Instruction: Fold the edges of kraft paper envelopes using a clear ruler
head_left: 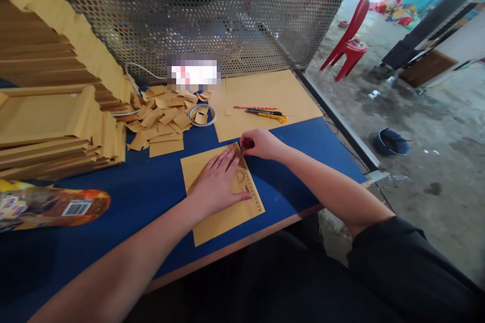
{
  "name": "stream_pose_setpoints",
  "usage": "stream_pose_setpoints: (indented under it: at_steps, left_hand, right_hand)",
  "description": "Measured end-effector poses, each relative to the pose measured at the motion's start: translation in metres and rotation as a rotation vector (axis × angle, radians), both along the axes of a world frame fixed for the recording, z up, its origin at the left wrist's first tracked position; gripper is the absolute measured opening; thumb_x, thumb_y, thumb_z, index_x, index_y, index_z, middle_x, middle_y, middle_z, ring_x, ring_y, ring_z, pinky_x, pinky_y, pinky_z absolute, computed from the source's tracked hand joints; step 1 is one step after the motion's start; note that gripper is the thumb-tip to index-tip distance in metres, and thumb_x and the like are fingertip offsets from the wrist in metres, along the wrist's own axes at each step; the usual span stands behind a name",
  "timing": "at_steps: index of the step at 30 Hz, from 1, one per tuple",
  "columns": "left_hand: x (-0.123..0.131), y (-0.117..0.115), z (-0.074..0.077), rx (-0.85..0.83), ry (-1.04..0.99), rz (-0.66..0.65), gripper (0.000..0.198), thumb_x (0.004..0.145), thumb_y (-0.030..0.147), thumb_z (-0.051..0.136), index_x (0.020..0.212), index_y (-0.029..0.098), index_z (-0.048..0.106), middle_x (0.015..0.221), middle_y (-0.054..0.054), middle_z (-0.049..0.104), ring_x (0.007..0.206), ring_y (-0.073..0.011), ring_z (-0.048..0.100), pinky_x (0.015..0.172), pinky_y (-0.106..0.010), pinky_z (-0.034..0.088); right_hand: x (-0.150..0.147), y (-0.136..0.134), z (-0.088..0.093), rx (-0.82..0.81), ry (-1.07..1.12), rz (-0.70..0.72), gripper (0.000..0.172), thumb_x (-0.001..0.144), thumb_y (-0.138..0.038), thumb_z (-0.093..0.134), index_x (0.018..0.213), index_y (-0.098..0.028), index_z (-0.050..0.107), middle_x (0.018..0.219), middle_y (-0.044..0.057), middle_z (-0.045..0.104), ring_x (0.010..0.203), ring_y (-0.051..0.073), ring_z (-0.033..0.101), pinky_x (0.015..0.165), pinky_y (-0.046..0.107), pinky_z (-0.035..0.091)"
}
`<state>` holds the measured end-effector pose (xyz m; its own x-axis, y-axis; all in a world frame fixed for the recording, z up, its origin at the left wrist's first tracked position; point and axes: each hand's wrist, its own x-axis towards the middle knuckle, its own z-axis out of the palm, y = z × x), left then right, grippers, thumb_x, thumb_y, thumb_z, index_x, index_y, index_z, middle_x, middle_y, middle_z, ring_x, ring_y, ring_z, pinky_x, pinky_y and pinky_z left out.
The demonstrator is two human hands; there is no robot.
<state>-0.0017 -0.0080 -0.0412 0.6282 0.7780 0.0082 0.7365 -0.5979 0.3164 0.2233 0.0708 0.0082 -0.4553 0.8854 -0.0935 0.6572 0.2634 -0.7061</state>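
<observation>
A brown paper sheet point(223, 222) lies on the blue table point(144, 197) in front of me. A clear set-square ruler point(250, 187) rests along its right edge. My left hand point(217, 181) lies flat on the ruler and sheet, fingers stretched out. My right hand point(259, 144) is closed in a pinch at the ruler's far tip, at the sheet's top corner; a thin dark tool seems to be in its fingers, too small to name.
A heap of brown paper offcuts point(161, 121) and a tape roll point(202, 114) lie behind. A larger brown sheet point(265, 98) carries a red pencil point(253, 108) and yellow cutter point(271, 116). Stacked brown envelopes point(49, 126) stand left, a perforated metal screen point(212, 10) behind, a printed packet point(49, 207) at left.
</observation>
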Motion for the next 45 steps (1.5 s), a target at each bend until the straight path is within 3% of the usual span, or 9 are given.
stream_pose_setpoints:
  at_steps: [9,18,26,31,38,45]
  left_hand:
    - [0.002,0.000,0.004,0.013,-0.011,-0.014,0.115,0.085,0.090,0.067,0.167,0.012,0.043,0.179,-0.026,0.036,0.169,-0.0451,0.030,0.138,-0.063,0.026]
    - [0.002,-0.001,0.002,0.025,-0.041,-0.010,0.113,0.085,0.088,0.069,0.166,0.014,0.045,0.178,-0.026,0.038,0.167,-0.0464,0.034,0.137,-0.065,0.027]
    - [0.001,0.001,0.001,0.021,-0.018,-0.019,0.114,0.086,0.089,0.066,0.168,0.013,0.041,0.180,-0.025,0.036,0.169,-0.0434,0.030,0.138,-0.061,0.025]
    - [0.001,0.002,0.000,0.021,0.004,-0.013,0.112,0.086,0.090,0.064,0.162,0.009,0.050,0.178,-0.028,0.037,0.168,-0.0465,0.032,0.137,-0.063,0.027]
    - [0.004,0.000,0.008,0.018,0.052,-0.001,0.113,0.087,0.088,0.066,0.160,0.003,0.050,0.177,-0.030,0.038,0.167,-0.0467,0.033,0.138,-0.062,0.027]
    - [-0.001,0.000,0.004,0.045,0.004,-0.025,0.113,0.089,0.092,0.060,0.165,0.009,0.045,0.177,-0.027,0.040,0.167,-0.0435,0.034,0.137,-0.059,0.029]
  right_hand:
    - [-0.013,0.017,0.002,0.067,-0.073,-0.086,0.028,0.073,0.002,0.084,0.090,-0.015,0.070,0.078,0.000,0.077,0.076,0.015,0.072,0.073,0.025,0.048]
    - [-0.025,0.038,0.000,0.216,-0.118,-0.145,0.020,0.080,0.001,0.077,0.095,-0.012,0.075,0.089,0.008,0.080,0.082,0.019,0.071,0.077,0.029,0.048]
    - [0.001,0.005,-0.009,0.289,-0.095,0.013,0.007,0.090,-0.010,0.076,0.093,-0.015,0.080,0.091,0.005,0.080,0.085,0.017,0.071,0.083,0.028,0.050]
    - [0.010,-0.016,-0.020,0.330,-0.113,0.138,0.020,0.091,-0.004,0.070,0.095,-0.019,0.082,0.101,0.006,0.083,0.096,0.019,0.074,0.094,0.031,0.053]
    - [0.016,-0.029,-0.022,0.369,-0.129,0.205,0.019,0.096,-0.008,0.068,0.095,-0.019,0.084,0.102,0.008,0.084,0.103,0.023,0.076,0.099,0.035,0.057]
    - [0.026,-0.058,-0.026,0.436,-0.144,0.322,0.026,0.104,-0.013,0.060,0.099,-0.020,0.084,0.103,0.008,0.085,0.103,0.023,0.077,0.098,0.036,0.061]
